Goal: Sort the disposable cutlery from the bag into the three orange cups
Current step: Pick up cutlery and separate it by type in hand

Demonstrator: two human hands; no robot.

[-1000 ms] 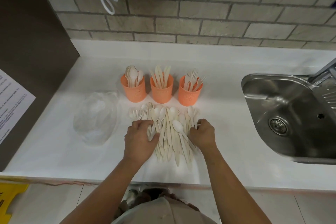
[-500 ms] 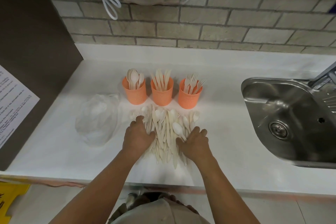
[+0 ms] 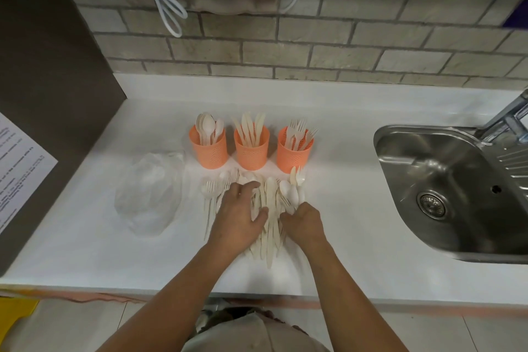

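Toward the front edge of the desk (image 3: 343, 237), my left grip (image 3: 240, 214) presses flat, fingers spread, on the cutlery pile (image 3: 270, 194); my right grip (image 3: 303, 223) curls at its edge, hold unclear. Cups (image 3: 251, 154) stand behind, bag (image 3: 148, 194) left.

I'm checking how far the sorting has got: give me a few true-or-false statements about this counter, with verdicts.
1. The left cup holds spoons. True.
2. The middle cup holds forks. False: it holds knives; the forks stand in the right cup.
3. The plastic bag lies right of the cups. False: it lies left of them.
4. Both the left hand and the right hand are on the cutlery pile. True.
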